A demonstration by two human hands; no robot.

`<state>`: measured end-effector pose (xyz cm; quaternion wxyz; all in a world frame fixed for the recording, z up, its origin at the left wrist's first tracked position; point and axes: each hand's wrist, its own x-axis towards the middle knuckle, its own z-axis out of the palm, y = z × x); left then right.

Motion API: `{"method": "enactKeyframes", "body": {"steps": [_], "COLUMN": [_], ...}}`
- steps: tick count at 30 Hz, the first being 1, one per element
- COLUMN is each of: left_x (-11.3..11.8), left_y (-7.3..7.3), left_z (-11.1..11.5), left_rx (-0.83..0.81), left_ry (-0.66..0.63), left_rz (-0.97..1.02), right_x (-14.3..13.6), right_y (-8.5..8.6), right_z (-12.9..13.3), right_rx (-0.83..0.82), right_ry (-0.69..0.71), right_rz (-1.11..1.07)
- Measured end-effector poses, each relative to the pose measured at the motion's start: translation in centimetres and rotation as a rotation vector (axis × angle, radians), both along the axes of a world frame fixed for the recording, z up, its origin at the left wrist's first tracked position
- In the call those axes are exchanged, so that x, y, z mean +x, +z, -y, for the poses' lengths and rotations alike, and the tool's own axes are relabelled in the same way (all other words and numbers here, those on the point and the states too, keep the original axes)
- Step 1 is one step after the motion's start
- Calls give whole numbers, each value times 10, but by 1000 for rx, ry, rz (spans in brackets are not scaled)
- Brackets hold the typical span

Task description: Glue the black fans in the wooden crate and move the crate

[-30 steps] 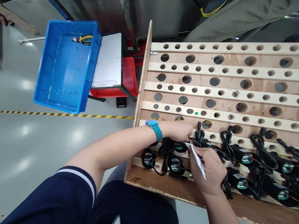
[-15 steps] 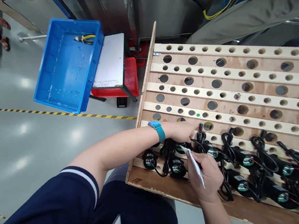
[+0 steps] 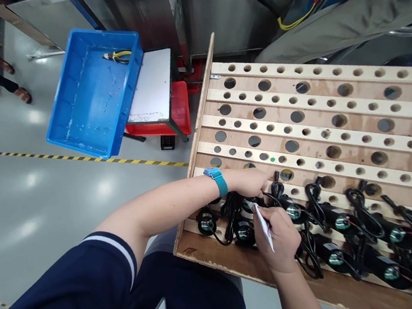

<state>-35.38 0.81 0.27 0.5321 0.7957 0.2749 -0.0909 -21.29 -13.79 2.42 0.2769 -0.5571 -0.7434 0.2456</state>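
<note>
My right hand (image 3: 278,235) is closed around a white pointed item (image 3: 264,228), perhaps folded paper or cloth, whose upper end meets a black cylindrical part with a green circuit board (image 3: 248,205). My left hand (image 3: 252,182), below a teal wristband, reaches over the same part; its fingers are bent down at the part and its cable, and what they hold is hidden. Black cylinders with coiled cables stand or lean in the wooden rack (image 3: 218,258) around both hands, among them one (image 3: 244,230) just left of my right hand.
Rows of holes run across the rack (image 3: 259,100). A blue bin (image 3: 93,93) holding yellow-handled pliers (image 3: 117,56) sits at the upper left, beside a white-topped stand (image 3: 151,84) and a red bin (image 3: 180,109). A person's trouser leg (image 3: 325,27) is behind the rack; another person's feet show far left.
My right hand has shifted slightly left and up with the white item. My left hand has stayed nearly in place. At the far left, the other person's legs have moved.
</note>
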Motion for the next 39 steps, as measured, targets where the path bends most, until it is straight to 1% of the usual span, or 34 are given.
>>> {"method": "enactKeyframes", "body": {"steps": [3,9,16,23,26,29,31,32,33,34,36,37,38,39], "left_x": [1,2,2,2,1,1,2,2,2,0,-9,-14,-20,-25], "left_y": [-1,1,2,3,3,3,1,1,0,1,7,14,23,33], "left_z": [0,-1,-2,-2,0,0,0,1,2,4,13,22,34,49], "left_rx": [-9,-1,16,12,9,10,14,16,15,13,33,71,120,159], "left_ry": [-3,-67,-98,-106,-91,-60,-34,-18,-4,13,75,129,199,293], "left_rz": [-8,-59,-66,-76,-70,-41,-28,-25,-23,-24,-39,-43,-38,-26], "right_x": [1,3,5,9,10,8,4,3,4,5,14,20,25,30], "right_y": [1,4,2,2,0,5,16,24,33,42,57,62,65,68], "right_z": [0,-3,-2,-2,-3,-2,2,5,9,14,23,28,32,36], "right_rx": [3,36,33,34,45,77,88,73,34,-33,-282,-412,-521,-545], "right_ry": [-7,-23,-26,-14,-13,-42,-98,-148,-238,-366,-659,-775,-832,-876], "right_rz": [-2,27,30,36,54,44,7,-22,-53,-82,-185,-272,-396,-527]}}
